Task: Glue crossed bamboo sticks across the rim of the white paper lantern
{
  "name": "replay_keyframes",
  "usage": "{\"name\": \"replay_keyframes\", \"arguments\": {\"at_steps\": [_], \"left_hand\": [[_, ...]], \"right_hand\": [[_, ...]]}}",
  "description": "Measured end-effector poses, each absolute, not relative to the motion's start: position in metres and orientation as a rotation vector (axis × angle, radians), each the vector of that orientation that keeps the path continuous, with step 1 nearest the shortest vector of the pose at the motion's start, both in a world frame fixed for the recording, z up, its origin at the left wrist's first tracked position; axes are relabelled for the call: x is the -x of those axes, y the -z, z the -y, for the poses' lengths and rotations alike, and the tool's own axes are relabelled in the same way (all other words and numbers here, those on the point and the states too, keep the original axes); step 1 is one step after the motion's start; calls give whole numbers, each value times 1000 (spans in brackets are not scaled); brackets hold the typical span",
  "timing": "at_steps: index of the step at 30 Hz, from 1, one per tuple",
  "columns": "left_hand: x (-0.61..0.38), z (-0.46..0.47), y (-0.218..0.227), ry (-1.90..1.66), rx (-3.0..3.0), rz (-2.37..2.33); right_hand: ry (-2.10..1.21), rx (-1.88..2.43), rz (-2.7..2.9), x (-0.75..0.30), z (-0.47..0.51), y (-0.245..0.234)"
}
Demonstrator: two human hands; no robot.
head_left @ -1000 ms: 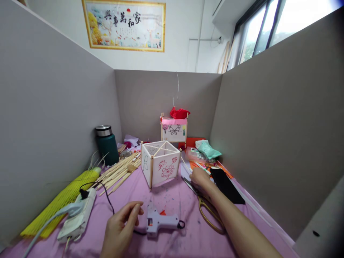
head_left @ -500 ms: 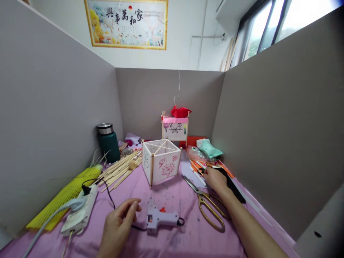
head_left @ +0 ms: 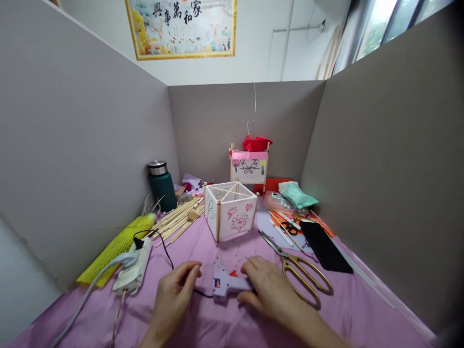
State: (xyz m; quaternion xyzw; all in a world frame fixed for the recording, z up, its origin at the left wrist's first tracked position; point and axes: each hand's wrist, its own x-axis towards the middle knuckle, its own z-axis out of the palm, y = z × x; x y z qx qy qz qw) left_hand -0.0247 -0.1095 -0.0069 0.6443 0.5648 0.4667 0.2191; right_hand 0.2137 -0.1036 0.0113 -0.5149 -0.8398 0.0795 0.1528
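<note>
A pale purple hot glue gun [head_left: 225, 284] lies on the pink-purple tablecloth. My right hand [head_left: 270, 292] is over its handle end, thumb on the near side and fingers on the far side, spread wider than the handle. My left hand [head_left: 174, 295] is left of the glue gun, fingers curled and thumb against the index finger; whatever it might hold is hidden. Behind them stands a white box-shaped lantern [head_left: 235, 218] with stick edges, crossed sticks on top and red flower drawings. Large gold-handled scissors [head_left: 300, 270] lie open right of my right hand.
Left are a power strip [head_left: 133, 270], a yellow mesh roll [head_left: 118, 249], wooden sticks [head_left: 183, 217] and a green bottle [head_left: 162, 187]. Right are a black phone [head_left: 326, 247], markers [head_left: 281, 233] and a teal packet [head_left: 297, 195]. Another lantern [head_left: 249, 169] stands behind. Grey partitions [head_left: 380, 183] enclose the table.
My right hand has come from the phone and markers back to the glue gun, uncovering the black phone and small black scissors. My left hand stays curled. The camera view has shifted.
</note>
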Motion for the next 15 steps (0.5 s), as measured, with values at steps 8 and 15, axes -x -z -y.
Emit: {"name": "replay_keyframes", "arguments": {"at_steps": [8, 15], "left_hand": [[26, 125, 11, -1397, -1781, -1581], [8, 137, 14, -1566, -1665, -1602]], "right_hand": [[-482, 1411, 2244, -203, 108, 2], [-1230, 1024, 1581, -163, 113, -1]]}}
